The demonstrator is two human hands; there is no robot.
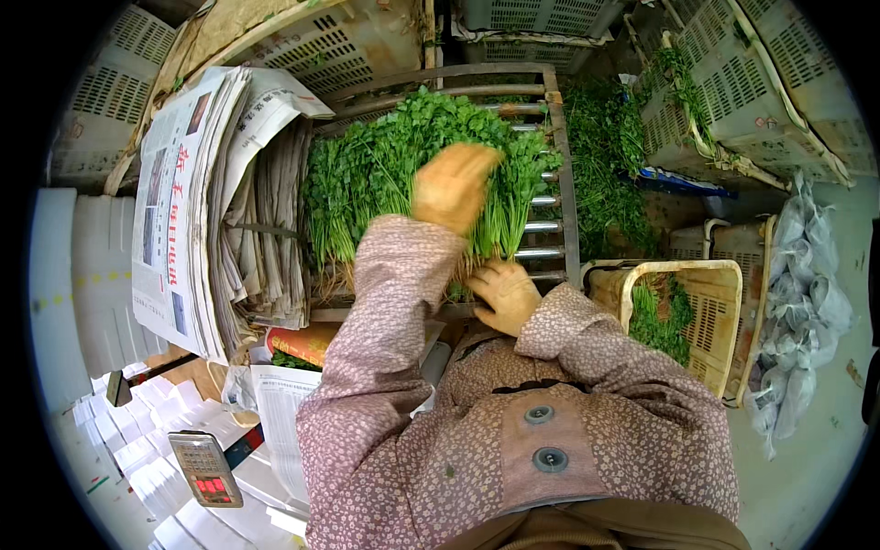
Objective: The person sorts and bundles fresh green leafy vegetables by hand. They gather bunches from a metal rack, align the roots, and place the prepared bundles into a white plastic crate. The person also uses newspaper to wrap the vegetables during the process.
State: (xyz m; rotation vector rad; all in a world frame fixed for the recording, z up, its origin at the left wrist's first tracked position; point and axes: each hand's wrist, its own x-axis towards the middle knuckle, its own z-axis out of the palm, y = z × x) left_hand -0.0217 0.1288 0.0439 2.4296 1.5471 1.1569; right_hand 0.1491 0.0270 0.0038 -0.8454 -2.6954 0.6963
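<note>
Overhead, head view only: a big pile of leafy green herbs lies across a metal slatted rack, leaves away from the person, pale stems and roots toward them.

Left hand is raised over the middle of the pile, fingers loosely curled, blurred. Cannot tell whether it has hold of any stems or only pats the leaves. Right hand sits at the near edge of the pile, at the stem ends, fingers folded down around or against the stalks; whether its grip is closed on a bunch is hidden by the knuckles.

Left of the herbs, touching the rack's edge: a tall stack of newspapers, top sheets folded and sagging. Right of the herbs, past the rack rail: more loose greens, then a yellow plastic crate with a little greenery inside. Near side of the newspapers, lower left: a digital scale.

Risks, as judged:
- Stems at the near edge overhang the rack; a tug by the right hand could drag neighbours off.
- Loose stalks may slip between the slats.
- Left sleeve sweeping sideways could bruise leaves or knock the sagging papers.
</note>
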